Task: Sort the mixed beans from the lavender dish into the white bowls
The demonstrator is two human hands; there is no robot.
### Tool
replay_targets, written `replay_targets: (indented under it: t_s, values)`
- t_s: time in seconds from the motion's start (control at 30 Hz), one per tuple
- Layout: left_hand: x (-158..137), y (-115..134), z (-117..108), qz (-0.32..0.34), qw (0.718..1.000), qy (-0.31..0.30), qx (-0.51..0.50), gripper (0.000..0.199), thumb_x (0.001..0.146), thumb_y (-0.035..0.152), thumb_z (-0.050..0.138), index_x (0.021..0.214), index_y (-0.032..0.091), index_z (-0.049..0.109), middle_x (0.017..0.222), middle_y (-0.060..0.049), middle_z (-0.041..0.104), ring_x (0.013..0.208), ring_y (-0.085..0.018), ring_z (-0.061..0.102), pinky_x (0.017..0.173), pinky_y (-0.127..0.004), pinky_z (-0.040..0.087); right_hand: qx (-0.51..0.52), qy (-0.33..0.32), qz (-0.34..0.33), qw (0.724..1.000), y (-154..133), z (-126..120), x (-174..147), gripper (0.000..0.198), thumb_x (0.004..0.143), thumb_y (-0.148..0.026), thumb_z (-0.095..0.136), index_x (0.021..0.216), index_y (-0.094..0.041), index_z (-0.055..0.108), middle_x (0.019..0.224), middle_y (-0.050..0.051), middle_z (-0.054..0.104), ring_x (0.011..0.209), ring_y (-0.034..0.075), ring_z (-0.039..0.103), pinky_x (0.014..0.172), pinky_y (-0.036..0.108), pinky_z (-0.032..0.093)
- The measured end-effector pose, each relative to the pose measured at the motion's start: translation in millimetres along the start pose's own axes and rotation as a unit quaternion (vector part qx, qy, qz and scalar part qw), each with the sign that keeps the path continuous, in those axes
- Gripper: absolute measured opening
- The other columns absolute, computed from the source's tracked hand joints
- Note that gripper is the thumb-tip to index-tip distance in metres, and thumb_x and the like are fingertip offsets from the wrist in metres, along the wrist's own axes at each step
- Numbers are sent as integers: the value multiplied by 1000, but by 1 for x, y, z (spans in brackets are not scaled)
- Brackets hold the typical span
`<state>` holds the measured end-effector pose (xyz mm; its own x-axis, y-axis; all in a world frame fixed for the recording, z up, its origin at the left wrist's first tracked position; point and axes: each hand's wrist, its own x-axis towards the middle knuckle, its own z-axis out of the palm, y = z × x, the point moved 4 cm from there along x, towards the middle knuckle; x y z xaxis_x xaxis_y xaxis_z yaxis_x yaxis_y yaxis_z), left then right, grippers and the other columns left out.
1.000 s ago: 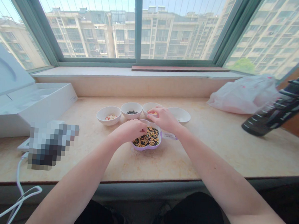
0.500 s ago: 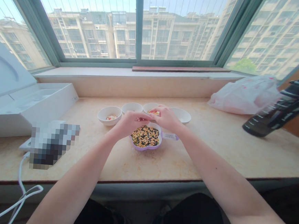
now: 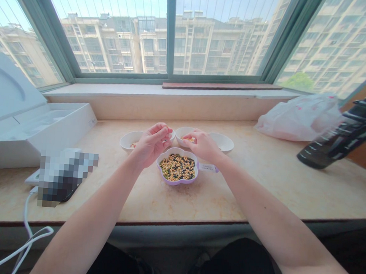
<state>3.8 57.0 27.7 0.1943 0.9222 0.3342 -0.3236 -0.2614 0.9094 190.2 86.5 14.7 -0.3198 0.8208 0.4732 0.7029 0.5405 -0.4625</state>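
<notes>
My left hand is raised over the second small white bowl, thumb and fingertips pinched together; whatever is between them is too small to make out. My right hand reaches over the third white bowl, its bent fingers closed low at the contents; what they hold is hidden. Yellowish and reddish bits show in that bowl. Between my forearms stands a purple-rimmed, flower-shaped dish filled with mixed yellow, black and green beans.
Another white bowl with pale and reddish bits stands left, a further one right. An open white box, a blurred-out object and a white cable lie left. A plastic bag and black bottle stand right.
My left hand has moved up and left, away from my right hand, and turned so its pinched fingers show. The bean dish is more exposed. My right hand has barely moved.
</notes>
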Motion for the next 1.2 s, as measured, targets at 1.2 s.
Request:
replay_targets:
  t_s: [1.2]
  values:
    - [-7, -4, 10, 142, 907, 23, 396, 7, 84, 27, 72, 84, 20, 71, 87, -2, 71, 78, -14, 62, 72, -27, 49, 388, -160, 85, 904, -13, 5, -4, 31, 80, -48, 73, 87, -19, 76, 63, -2, 55, 58, 11, 44, 53, 25, 34]
